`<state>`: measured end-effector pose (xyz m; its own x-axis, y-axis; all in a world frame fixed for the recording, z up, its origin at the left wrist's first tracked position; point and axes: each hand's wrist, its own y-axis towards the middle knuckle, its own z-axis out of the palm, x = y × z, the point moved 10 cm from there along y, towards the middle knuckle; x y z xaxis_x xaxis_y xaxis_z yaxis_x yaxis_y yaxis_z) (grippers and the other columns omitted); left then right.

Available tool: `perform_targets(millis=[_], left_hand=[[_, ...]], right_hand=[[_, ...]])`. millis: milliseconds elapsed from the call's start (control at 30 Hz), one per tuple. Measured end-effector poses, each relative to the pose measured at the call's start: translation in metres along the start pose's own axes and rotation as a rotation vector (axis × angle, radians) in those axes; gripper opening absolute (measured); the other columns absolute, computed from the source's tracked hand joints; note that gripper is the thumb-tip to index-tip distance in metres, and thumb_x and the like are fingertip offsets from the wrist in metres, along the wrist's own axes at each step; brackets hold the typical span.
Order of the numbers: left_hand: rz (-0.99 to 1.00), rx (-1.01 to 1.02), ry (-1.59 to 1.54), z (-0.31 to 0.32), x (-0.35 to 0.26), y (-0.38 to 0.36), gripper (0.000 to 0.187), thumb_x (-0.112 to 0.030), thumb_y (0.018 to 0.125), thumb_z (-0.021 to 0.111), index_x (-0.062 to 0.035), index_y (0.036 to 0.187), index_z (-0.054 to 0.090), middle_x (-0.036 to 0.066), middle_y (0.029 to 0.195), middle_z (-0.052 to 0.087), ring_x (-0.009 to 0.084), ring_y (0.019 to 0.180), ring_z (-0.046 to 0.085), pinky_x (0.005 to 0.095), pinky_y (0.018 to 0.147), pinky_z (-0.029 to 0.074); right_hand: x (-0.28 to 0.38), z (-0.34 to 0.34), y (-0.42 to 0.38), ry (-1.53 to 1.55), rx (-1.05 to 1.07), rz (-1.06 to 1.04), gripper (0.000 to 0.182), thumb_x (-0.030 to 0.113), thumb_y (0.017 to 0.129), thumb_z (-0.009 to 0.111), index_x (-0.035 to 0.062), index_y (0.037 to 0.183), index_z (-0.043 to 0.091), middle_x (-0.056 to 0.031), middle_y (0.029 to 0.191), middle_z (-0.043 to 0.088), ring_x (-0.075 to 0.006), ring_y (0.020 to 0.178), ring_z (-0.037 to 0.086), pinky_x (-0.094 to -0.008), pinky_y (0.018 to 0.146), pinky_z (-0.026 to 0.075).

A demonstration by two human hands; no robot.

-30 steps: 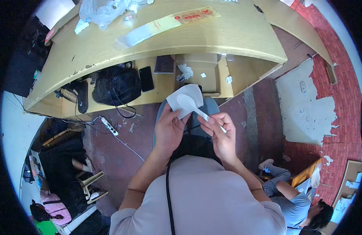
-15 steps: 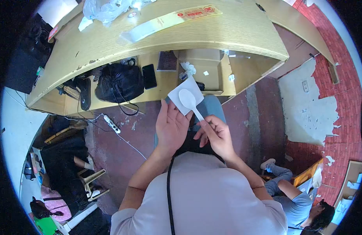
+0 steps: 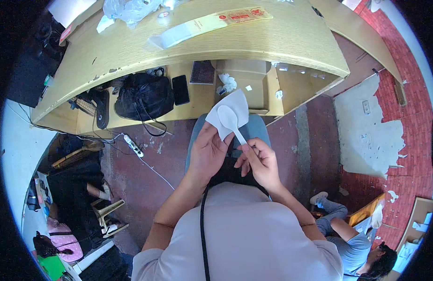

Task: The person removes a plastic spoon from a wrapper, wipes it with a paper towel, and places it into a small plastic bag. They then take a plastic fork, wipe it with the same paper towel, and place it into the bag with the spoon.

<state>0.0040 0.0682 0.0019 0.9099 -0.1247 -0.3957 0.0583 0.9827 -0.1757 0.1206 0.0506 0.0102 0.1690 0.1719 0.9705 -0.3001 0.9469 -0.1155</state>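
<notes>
A white plastic spoon (image 3: 229, 118) points away from me, its bowl lying over a white paper napkin (image 3: 239, 104). My right hand (image 3: 259, 159) pinches the end of the spoon's handle between thumb and fingers. My left hand (image 3: 209, 151) is cupped, palm up, and grips the near edge of the napkin. Some of its fingertips are hidden behind the paper. The napkin bends up around the left side of the spoon bowl.
Ahead stands a wooden desk (image 3: 188, 56) with a long plastic packet (image 3: 216, 23) on top. Its lower shelf holds a black bag (image 3: 144, 98), a phone (image 3: 180, 90) and an open cardboard box (image 3: 258, 89). A power strip (image 3: 133, 146) lies on the floor. Two people sit behind me.
My left fingers have curled up from an open palm and taken hold of the napkin. The napkin has tilted and bent around the spoon. My right hand stays nearly still.
</notes>
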Motion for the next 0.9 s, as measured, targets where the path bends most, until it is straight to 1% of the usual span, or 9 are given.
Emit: perform_targets(millis=[200,300,367,400,467,567,700,767,900], left_hand=[[0.062,0.002,0.080,-0.001,-0.004,0.001,0.032,-0.011,0.094,0.043,-0.0059,0.125,0.042,0.007,0.122,0.052,0.0159,0.112,0.052,0.0328,0.095,0.044],[0.111,0.006,0.197,-0.002,-0.005,0.003,0.034,-0.014,0.095,0.043,-0.0061,0.127,0.039,0.007,0.121,0.052,0.0165,0.111,0.052,0.0324,0.094,0.044],[0.203,-0.046,0.378,-0.004,-0.014,0.004,0.032,-0.013,0.094,0.046,-0.0065,0.126,0.041,0.006,0.116,0.053,0.0133,0.105,0.054,0.0288,0.089,0.043],[0.203,-0.047,0.378,-0.003,-0.014,0.005,0.032,-0.013,0.094,0.046,-0.0065,0.126,0.041,0.006,0.116,0.053,0.0133,0.105,0.054,0.0288,0.089,0.043],[0.222,-0.142,0.322,-0.007,-0.017,0.004,0.033,-0.012,0.094,0.047,-0.0059,0.125,0.040,0.005,0.113,0.053,0.0117,0.101,0.054,0.0274,0.087,0.042],[0.295,-0.137,0.329,-0.005,-0.023,0.003,0.034,-0.007,0.091,0.052,-0.0040,0.123,0.042,0.006,0.112,0.055,0.0136,0.104,0.054,0.0291,0.089,0.046],[0.298,-0.176,0.360,-0.006,-0.024,0.003,0.032,-0.007,0.090,0.053,-0.0034,0.121,0.046,0.005,0.112,0.054,0.0124,0.103,0.054,0.0278,0.087,0.046],[0.282,-0.176,0.307,-0.014,-0.022,0.004,0.028,-0.008,0.090,0.055,-0.0029,0.117,0.049,0.004,0.111,0.055,0.0107,0.101,0.054,0.0263,0.083,0.046],[0.303,-0.215,0.347,-0.017,-0.023,0.005,0.024,-0.010,0.090,0.056,-0.0018,0.112,0.050,0.004,0.107,0.057,0.0093,0.095,0.055,0.0253,0.080,0.046]], right_hand=[[-0.001,-0.003,0.001,-0.036,-0.002,0.013,0.013,0.010,0.095,0.046,-0.0017,0.094,0.052,-0.0075,0.064,0.059,-0.0071,0.048,0.053,-0.0188,0.039,0.041],[-0.001,0.000,0.001,-0.008,0.001,0.026,0.013,0.010,0.095,0.046,-0.0015,0.093,0.052,-0.0067,0.064,0.059,-0.0067,0.047,0.053,-0.0188,0.039,0.041],[-0.005,0.001,0.001,-0.061,0.008,0.032,0.014,0.011,0.095,0.047,-0.0009,0.095,0.052,-0.0079,0.064,0.059,-0.0090,0.049,0.055,-0.0193,0.040,0.041],[-0.005,0.002,0.001,-0.061,0.008,0.033,0.014,0.011,0.095,0.047,-0.0009,0.095,0.052,-0.0079,0.064,0.059,-0.0090,0.049,0.055,-0.0193,0.040,0.041],[-0.005,0.004,0.002,-0.096,0.023,0.034,0.012,0.010,0.094,0.047,-0.0005,0.095,0.052,-0.0072,0.064,0.059,-0.0081,0.049,0.054,-0.0191,0.041,0.042],[-0.008,0.008,0.003,-0.125,0.060,0.024,0.011,0.010,0.094,0.047,-0.0001,0.093,0.052,-0.0055,0.063,0.058,-0.0069,0.047,0.052,-0.0190,0.042,0.041],[-0.013,0.011,0.003,-0.184,0.086,0.080,0.011,0.010,0.094,0.047,0.0006,0.092,0.052,-0.0036,0.062,0.056,-0.0059,0.046,0.049,-0.0190,0.041,0.038],[-0.005,0.010,0.006,-0.362,0.089,-0.058,0.007,0.008,0.091,0.053,0.0013,0.089,0.051,-0.0037,0.061,0.056,-0.0069,0.047,0.052,-0.0238,0.041,0.039],[-0.003,0.012,0.006,-0.387,0.111,-0.031,0.007,0.008,0.090,0.053,0.0010,0.089,0.051,-0.0035,0.060,0.055,-0.0069,0.049,0.052,-0.0246,0.042,0.040]])
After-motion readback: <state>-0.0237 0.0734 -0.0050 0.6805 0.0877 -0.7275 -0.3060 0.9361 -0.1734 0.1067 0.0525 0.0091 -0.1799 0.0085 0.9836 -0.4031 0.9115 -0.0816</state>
